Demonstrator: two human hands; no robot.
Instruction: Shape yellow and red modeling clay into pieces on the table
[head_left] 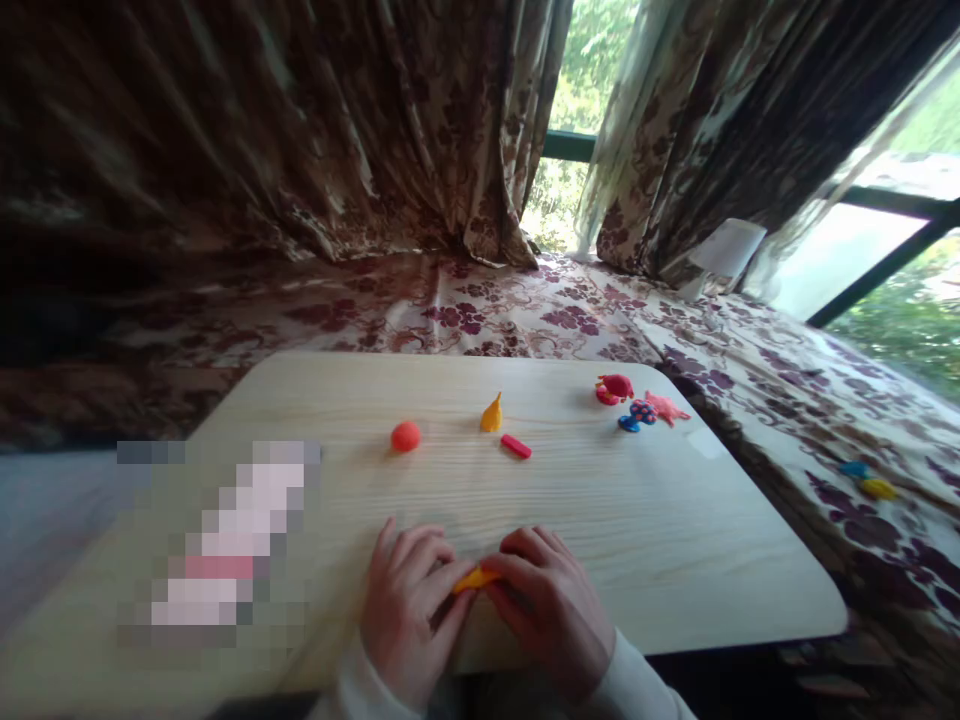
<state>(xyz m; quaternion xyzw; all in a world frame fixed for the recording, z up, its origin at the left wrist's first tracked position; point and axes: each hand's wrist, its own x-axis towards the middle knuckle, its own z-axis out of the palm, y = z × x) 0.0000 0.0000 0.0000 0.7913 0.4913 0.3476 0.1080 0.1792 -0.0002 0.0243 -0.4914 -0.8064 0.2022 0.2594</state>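
Near the table's front edge, my left hand [416, 610] and my right hand [547, 605] pinch a small yellow-orange piece of modelling clay [476, 578] between them. Thumbs and forefingers close on its two ends, hiding part of it. Beyond my hands stands a yellow pear-shaped clay piece [492, 413] with a pointed tip. A short red clay stick [516, 447] lies just to its right. Off to the left rests an orange-red clay ball [406, 436].
At the table's [360, 500] back right are a red clay figure [615, 388], a blue spotted mushroom-like figure [639, 414] and a pink flat figure [666, 407]. A pixelated patch [225, 545] covers something on the left. Blue and yellow lumps [876, 489] lie on the floral cloth.
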